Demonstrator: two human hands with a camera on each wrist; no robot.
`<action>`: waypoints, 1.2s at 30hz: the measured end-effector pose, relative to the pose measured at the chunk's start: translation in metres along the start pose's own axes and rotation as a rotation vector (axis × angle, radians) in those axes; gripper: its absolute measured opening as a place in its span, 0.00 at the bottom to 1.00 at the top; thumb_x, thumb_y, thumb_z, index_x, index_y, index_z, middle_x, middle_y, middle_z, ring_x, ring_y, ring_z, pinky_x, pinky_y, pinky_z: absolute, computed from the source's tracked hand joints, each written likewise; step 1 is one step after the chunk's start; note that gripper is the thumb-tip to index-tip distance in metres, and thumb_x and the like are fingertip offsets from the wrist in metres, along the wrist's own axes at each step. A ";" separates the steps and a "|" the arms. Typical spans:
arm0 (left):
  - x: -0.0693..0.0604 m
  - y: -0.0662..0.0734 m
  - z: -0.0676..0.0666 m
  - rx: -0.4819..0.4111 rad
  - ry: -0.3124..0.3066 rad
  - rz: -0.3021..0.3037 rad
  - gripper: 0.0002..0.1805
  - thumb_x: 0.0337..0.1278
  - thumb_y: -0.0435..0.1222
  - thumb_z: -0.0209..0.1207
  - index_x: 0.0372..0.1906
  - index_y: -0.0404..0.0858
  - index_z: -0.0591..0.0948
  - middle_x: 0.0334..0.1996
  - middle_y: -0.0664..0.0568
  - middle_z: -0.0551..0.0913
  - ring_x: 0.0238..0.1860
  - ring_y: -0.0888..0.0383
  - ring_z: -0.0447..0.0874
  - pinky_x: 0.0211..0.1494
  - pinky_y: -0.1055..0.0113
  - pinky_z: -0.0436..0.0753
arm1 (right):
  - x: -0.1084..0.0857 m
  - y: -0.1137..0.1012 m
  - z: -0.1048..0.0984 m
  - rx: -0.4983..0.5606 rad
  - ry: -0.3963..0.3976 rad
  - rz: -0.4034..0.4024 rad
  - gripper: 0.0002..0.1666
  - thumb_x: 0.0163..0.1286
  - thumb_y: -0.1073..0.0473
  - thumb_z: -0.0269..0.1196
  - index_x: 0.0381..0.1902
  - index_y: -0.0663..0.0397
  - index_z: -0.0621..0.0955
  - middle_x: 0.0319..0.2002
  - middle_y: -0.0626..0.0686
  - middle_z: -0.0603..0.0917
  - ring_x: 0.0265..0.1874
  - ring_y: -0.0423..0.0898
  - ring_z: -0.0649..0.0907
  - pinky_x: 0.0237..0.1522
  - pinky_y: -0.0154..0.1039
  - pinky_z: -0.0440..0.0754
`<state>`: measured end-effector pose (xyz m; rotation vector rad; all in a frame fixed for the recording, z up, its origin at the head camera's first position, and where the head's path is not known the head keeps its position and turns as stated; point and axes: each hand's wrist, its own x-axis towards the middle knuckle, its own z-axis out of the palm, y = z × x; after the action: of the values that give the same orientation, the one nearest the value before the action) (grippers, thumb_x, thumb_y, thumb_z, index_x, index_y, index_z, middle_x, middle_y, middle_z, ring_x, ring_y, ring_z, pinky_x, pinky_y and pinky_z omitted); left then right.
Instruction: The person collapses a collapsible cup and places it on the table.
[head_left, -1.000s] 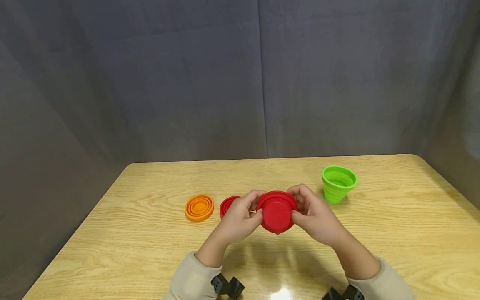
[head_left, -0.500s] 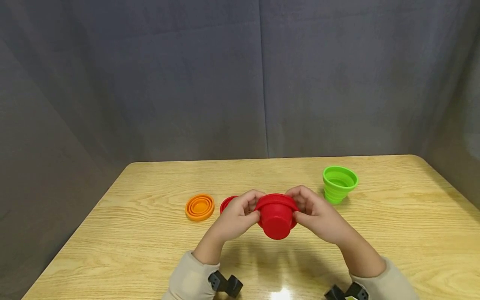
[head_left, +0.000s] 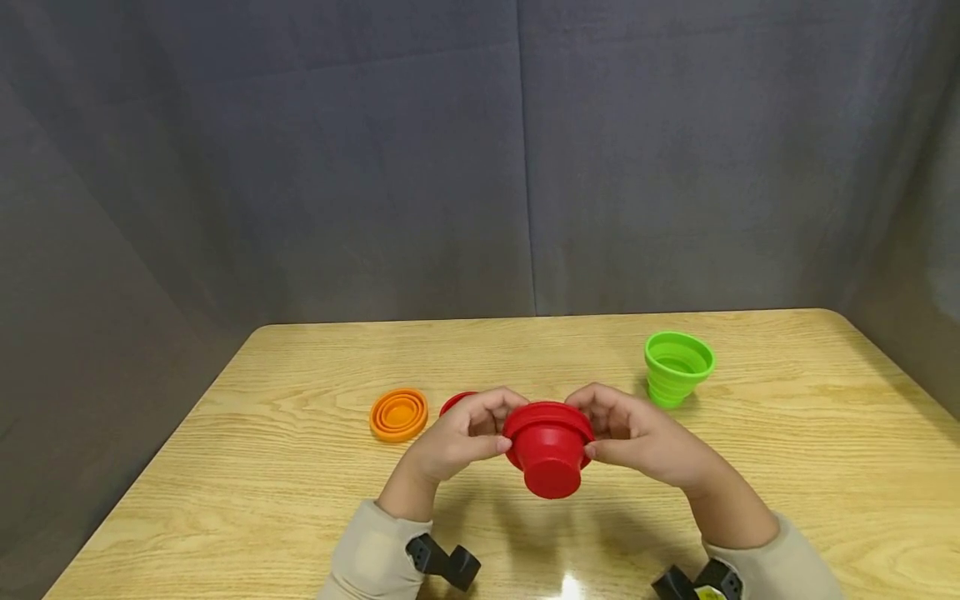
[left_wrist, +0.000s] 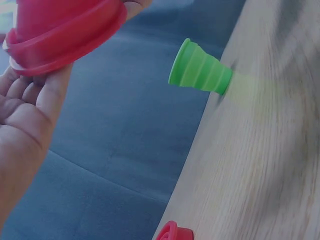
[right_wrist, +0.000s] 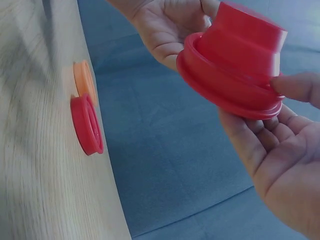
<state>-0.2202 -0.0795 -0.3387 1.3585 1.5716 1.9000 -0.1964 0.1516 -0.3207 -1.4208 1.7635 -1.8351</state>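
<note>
Dark cloth is hung behind and beside the bench, a plain ground against which bright colours are easily picked out. Above the bench's near middle, off its surface, the red cup is held between both hands. Its rim is pinched at one side by the left hand and at the other by the right hand, with thumbs laid on the near face and fingers curled beyond and beneath. By this divided grip the soft-looking wall is probably loaded evenly, and the base is left free between the thumbs. The cup is tilted, its base turned downward and toward the person, its mouth faced away; the inside is hidden. Its narrow end is stepped out from a thick, folded rim, so it seems only partly extended.

At the far right, the green cup is stood upright at full height, well apart from the hands, perhaps so that it is not knocked. On the left, the orange cup is laid flat in rings; just beside it, the flattened red cup is placed, mostly covered by the left hand in the head view. By their folded shape both are given a low, steady seat.
</note>
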 end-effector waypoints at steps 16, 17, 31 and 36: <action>0.002 0.002 0.007 0.124 0.025 -0.104 0.20 0.46 0.31 0.59 0.42 0.21 0.69 0.31 0.45 0.78 0.33 0.59 0.75 0.37 0.66 0.76 | -0.001 0.001 0.004 -0.139 0.045 0.097 0.11 0.52 0.73 0.59 0.35 0.68 0.72 0.29 0.52 0.79 0.30 0.44 0.77 0.35 0.40 0.74; 0.002 0.001 0.007 0.113 0.028 -0.107 0.21 0.46 0.31 0.59 0.42 0.21 0.68 0.31 0.48 0.78 0.33 0.60 0.75 0.37 0.67 0.76 | -0.001 0.001 0.005 -0.142 0.049 0.096 0.11 0.52 0.74 0.59 0.35 0.68 0.72 0.29 0.52 0.79 0.29 0.44 0.77 0.35 0.40 0.74; 0.006 -0.001 0.009 0.259 0.009 -0.188 0.15 0.45 0.24 0.55 0.41 0.26 0.68 0.31 0.40 0.75 0.31 0.60 0.73 0.36 0.66 0.75 | 0.002 0.006 0.008 -0.270 0.087 0.217 0.09 0.53 0.72 0.59 0.32 0.67 0.70 0.26 0.47 0.77 0.27 0.40 0.76 0.32 0.37 0.75; 0.005 -0.004 0.011 0.272 0.032 -0.192 0.13 0.45 0.23 0.55 0.39 0.26 0.69 0.30 0.40 0.76 0.30 0.60 0.74 0.36 0.68 0.75 | 0.003 0.008 0.011 -0.302 0.106 0.249 0.09 0.52 0.73 0.58 0.31 0.66 0.70 0.24 0.49 0.76 0.25 0.39 0.75 0.29 0.35 0.75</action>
<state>-0.2153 -0.0683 -0.3403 1.2296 1.9574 1.6484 -0.1933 0.1406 -0.3289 -1.1461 2.2332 -1.5943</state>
